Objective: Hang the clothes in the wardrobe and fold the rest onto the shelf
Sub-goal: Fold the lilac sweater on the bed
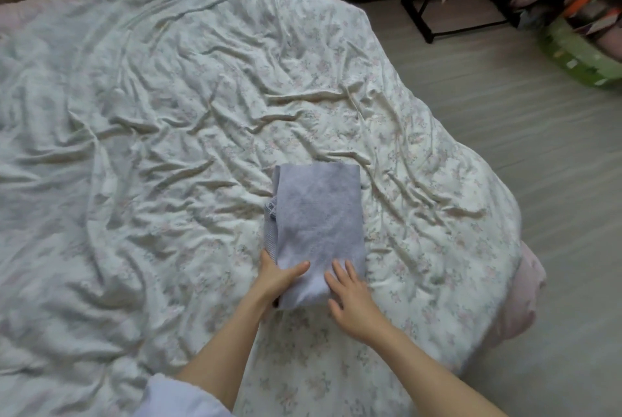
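Folding looks nearly finished: the garment (319,231), a lilac knit, lies as a neat rectangle on the quilt (168,114) near the bed's close edge. The left hand (279,277) grips its near-left corner, thumb on top and fingers tucked under the edge. The right hand (350,299) rests flat on the near-right corner, fingers straight and spread, holding nothing. I judge the next move is to slide both hands underneath and lift it level, so the folds hold, then carry it to the shelf, which is not in view.
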